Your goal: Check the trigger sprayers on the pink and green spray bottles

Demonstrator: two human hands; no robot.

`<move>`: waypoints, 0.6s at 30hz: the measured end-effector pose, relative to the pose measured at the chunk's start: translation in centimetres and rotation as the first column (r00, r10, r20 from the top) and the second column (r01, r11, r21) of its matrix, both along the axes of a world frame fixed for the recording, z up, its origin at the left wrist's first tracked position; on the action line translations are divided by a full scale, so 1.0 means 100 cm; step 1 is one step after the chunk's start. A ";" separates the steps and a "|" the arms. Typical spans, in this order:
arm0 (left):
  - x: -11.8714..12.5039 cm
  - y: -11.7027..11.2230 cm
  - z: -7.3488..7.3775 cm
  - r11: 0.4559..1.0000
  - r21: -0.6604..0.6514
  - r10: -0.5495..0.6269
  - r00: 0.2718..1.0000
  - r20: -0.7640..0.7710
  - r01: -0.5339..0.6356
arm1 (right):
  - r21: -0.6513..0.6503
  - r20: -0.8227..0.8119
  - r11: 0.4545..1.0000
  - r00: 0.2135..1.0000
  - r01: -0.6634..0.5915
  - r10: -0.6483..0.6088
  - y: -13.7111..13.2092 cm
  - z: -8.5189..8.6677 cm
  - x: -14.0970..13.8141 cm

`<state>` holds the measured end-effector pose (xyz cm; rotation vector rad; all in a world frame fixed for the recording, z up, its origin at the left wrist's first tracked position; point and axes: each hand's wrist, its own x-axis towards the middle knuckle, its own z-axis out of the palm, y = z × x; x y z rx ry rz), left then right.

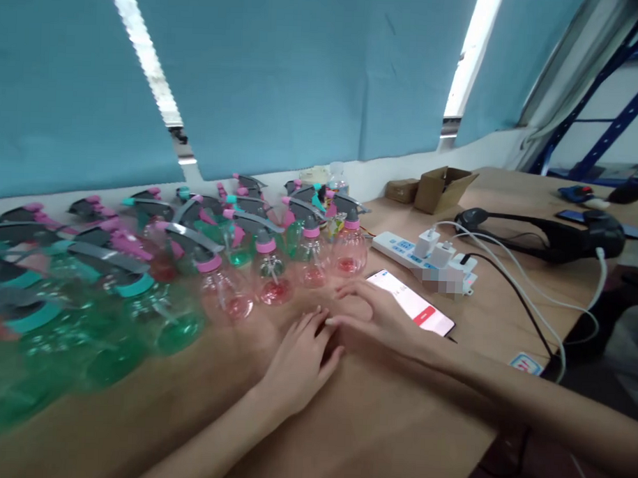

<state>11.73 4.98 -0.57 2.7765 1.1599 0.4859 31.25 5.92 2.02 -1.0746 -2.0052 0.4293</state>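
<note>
My left hand (300,360) lies palm down on the brown tabletop, its fingers stretched forward and nothing in it. Close by, my right hand (376,314) rests with thumb and fingers curved apart, holding nothing; its thumb tip is at the left fingers. Just past the hands stand clear pink spray bottles (273,283) with grey triggers and a little red liquid inside. To the left are green spray bottles (164,321) with turquoise collars, blurred towards the edge. A phone (424,309) with a lit white screen and red button lies beside my right hand.
A white power strip (397,250) with plugged-in chargers is behind the phone. White and black cables run right to a black headset (539,236). A small open cardboard box (442,191) stands near the wall. Blue blinds (283,77) hang behind the table.
</note>
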 end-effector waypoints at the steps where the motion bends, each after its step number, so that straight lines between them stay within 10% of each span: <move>1: -0.011 -0.007 0.000 1.000 0.002 0.008 1.000 -0.001 -0.008 | -0.015 0.027 0.997 0.997 -0.075 0.075 -0.003 0.000 -0.013; 18: -0.269 -0.181 0.025 0.876 -0.027 0.482 0.871 0.100 -0.482 | -0.008 0.014 0.762 0.761 -0.648 0.648 -0.057 -0.007 -0.291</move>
